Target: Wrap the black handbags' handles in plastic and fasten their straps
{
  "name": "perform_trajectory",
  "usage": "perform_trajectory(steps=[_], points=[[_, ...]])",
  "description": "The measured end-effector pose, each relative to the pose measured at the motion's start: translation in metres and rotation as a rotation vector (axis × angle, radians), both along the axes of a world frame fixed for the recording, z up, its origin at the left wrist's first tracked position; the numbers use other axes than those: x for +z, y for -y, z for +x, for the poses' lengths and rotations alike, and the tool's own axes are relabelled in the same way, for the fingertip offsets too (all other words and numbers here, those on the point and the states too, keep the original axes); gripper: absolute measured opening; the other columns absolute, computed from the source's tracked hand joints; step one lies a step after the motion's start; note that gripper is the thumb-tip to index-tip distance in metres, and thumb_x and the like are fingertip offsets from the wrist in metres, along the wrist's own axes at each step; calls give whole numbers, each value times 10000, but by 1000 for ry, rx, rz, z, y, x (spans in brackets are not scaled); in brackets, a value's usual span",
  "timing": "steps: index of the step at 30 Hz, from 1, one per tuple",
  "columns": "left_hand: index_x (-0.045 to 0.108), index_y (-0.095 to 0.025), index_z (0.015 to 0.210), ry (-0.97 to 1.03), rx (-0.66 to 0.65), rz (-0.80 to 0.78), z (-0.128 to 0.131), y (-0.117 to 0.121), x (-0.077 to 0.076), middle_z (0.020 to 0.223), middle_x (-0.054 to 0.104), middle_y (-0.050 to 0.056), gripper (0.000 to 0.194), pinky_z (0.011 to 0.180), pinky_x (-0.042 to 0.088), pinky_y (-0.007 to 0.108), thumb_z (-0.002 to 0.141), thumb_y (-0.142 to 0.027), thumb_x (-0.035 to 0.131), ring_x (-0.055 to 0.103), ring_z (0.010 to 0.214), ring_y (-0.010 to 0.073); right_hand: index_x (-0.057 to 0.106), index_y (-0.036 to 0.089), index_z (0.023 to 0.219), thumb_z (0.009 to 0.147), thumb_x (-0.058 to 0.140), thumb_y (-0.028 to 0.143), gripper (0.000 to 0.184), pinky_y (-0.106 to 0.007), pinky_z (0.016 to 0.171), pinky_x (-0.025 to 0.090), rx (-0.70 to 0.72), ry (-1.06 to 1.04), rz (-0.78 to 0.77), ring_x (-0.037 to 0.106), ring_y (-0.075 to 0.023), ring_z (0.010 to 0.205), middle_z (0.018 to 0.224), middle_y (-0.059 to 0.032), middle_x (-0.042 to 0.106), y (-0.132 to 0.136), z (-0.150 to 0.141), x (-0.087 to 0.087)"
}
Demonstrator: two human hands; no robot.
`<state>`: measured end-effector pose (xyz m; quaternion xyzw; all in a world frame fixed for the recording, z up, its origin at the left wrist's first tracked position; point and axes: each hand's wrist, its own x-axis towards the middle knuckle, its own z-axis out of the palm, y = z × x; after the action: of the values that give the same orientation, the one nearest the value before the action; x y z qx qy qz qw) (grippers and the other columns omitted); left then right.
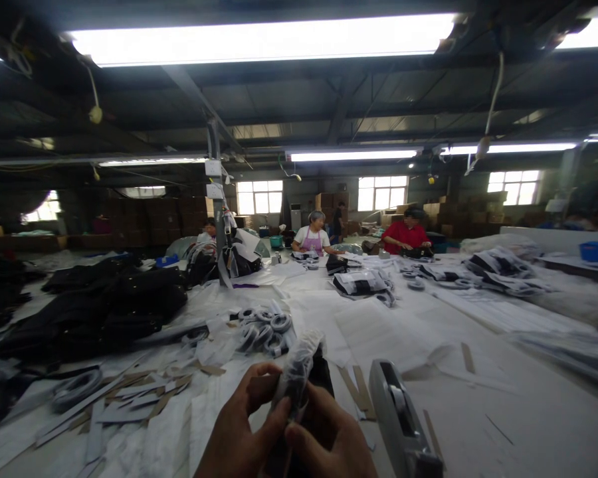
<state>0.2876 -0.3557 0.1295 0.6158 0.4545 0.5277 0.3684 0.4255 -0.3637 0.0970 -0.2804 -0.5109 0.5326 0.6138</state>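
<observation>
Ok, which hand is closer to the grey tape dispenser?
The right. The right hand is just left of the grey tape dispenser; the left hand is farther left, across the plastic-wrapped bundle.

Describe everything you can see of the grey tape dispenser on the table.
The tape dispenser is long and narrow, with smooth grey sides that look like plastic. A pale roll sits in its dark central slot. It rests on the table beside the right hand, untouched, rounded end pointing away; the near end reaches the picture's bottom edge. Brown strips lie nearby.
</observation>
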Motion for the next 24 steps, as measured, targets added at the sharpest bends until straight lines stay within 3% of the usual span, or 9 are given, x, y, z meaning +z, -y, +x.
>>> perform_trajectory(steps=[3, 6, 9, 12, 18, 22, 24], points=[[665, -204, 1052, 38, -7, -33, -2, -1, -2, 1060, 748, 86, 409, 902, 542, 374, 730, -451, 712, 691, 1014, 303, 709, 223, 1157, 720, 759, 502, 521, -396, 936, 493, -57, 92, 29, 650, -310, 1014, 1084, -108, 698, 3, 4, 5], [633, -195, 1147, 94, 7, -71, -4, -1, -3, 1086, 745, 101, 513, 955, 517, 402, 714, -450, 734, 678, 1055, 318, 675, 233, 1222, 730, 734, 542, 584, -425, 938, 487, 100, -7, -69, 636, -326, 1058, 1099, -101, 706, 5, 13, 12], [589, -192, 1220, 129, -31, -85, -4, 0, -2, 1104, 741, 110, 595, 971, 509, 410, 704, -441, 749, 670, 1076, 325, 695, 211, 1197, 743, 712, 578, 584, -431, 826, 537, 196, -32, -164, 685, -314, 921, 996, -101, 740, 5, 21, 18], [467, -200, 1362, 158, -79, -127, -2, 2, -1, 1070, 754, 105, 759, 992, 488, 427, 699, -417, 766, 675, 1071, 322, 745, 199, 1109, 761, 705, 573, 513, -381, 686, 558, 124, 137, -204, 701, -267, 715, 791, -79, 754, 2, 27, 19], [193, -240, 1515, 252, -158, -225, -3, -2, -2, 962, 773, 51, 1029, 972, 485, 429, 696, -438, 785, 708, 995, 296, 791, 188, 821, 722, 776, 463, 293, -292, 585, 521, -137, 372, -178, 688, -247, 673, 691, -68, 749, -6, 39, 15], [78, -243, 1536, 276, -176, -274, -8, -5, 0, 917, 773, 45, 1134, 917, 514, 431, 686, -445, 800, 720, 953, 297, 715, 175, 633, 674, 808, 457, 300, -247, 508, 456, -315, 544, -148, 625, -185, 551, 567, -41, 697, -8, 49, 13], [90, -251, 1537, 271, -154, -283, -10, -5, 2, 924, 774, 49, 1135, 889, 528, 420, 679, -440, 809, 723, 939, 299, 677, 174, 598, 651, 818, 452, 317, -227, 463, 423, -316, 568, -165, 583, -155, 495, 516, -20, 658, -8, 57, 11]])
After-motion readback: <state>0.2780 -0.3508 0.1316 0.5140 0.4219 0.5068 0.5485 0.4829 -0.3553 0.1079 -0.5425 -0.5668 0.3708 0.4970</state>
